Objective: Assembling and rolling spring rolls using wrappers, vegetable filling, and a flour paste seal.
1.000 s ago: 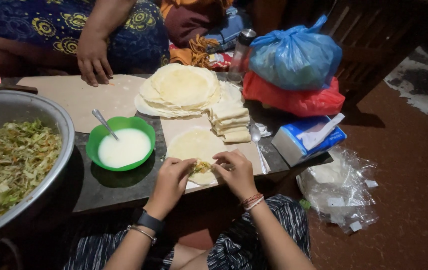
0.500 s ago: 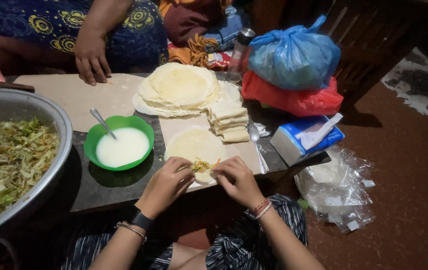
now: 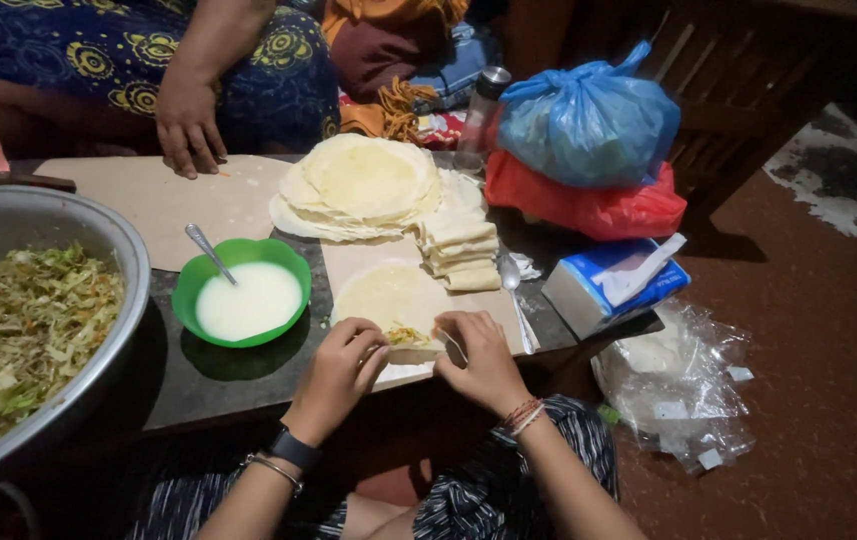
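Note:
A round pale wrapper (image 3: 393,292) lies on a beige board (image 3: 363,255) at the near edge of the dark table (image 3: 218,375). Shredded vegetable filling (image 3: 405,335) sits at its near edge. My left hand (image 3: 338,375) and my right hand (image 3: 478,358) both pinch the wrapper's near edge, folded over the filling. Folded rolls (image 3: 460,250) are stacked just beyond, beside a stack of round wrappers (image 3: 363,185).
A green bowl of white liquid (image 3: 243,295) with a spoon stands left of the board. A large metal bowl of shredded cabbage mix (image 3: 23,335) fills the left. Another person's hands (image 3: 186,125) rest on a far board. Blue and red bags (image 3: 588,150), a tissue box (image 3: 613,280) sit right.
My hands have folded the wrapper's near edge further over the filling, so less filling shows. The other person's hands stay on the far board.

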